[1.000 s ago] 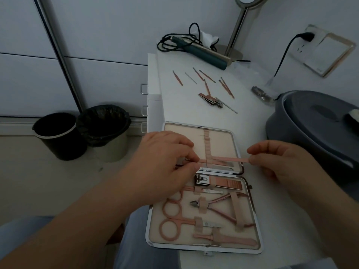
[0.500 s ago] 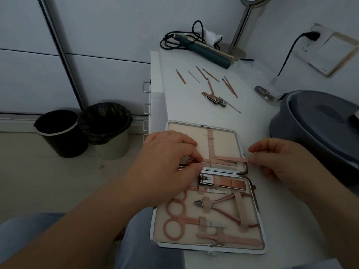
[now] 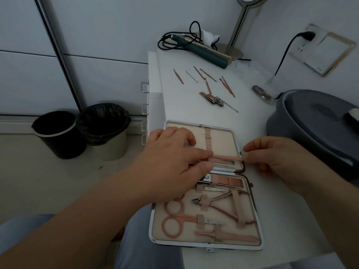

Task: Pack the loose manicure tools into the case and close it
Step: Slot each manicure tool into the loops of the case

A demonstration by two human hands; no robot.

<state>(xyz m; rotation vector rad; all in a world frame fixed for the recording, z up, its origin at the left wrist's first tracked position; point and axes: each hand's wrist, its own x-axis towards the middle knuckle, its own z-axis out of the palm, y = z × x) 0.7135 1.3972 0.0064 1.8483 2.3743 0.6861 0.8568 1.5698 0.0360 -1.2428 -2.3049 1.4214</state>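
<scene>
White desk (image 3: 194, 117), open case (image 3: 250, 193): left hand (image 3: 174, 162) and right hand (image 3: 275, 158) each pinch an end of a file (image 3: 227, 158) between them.

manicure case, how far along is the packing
Done: scissors, nippers and others sit strapped in the near half of the open case. In hand: left hand and right hand hold a pink file at the far half's strap. Left: nail clipper and thin tools lie loose; case unclosed.
</scene>
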